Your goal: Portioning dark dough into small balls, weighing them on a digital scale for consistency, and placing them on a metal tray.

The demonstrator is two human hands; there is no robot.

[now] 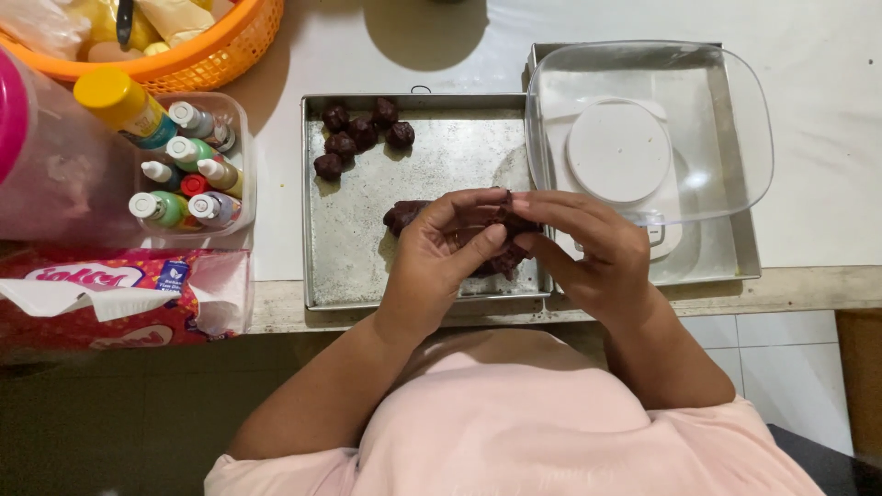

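Both hands meet over the near part of a metal baking tray (367, 230). My left hand (441, 253) and my right hand (588, 248) are closed together on a lump of dark brown dough (501, 241). More of the dough mass (402, 216) lies on the tray just left of my fingers. Several small dark dough balls (360, 136) sit grouped in the tray's far left corner.
A clear plastic bowl (735, 119) rests on a white kitchen scale (617, 152) in a second tray on the right. To the left are a clear box of small colouring bottles (188, 170), a yellow-capped bottle (119, 106), a tissue box (119, 294) and an orange basket (211, 55).
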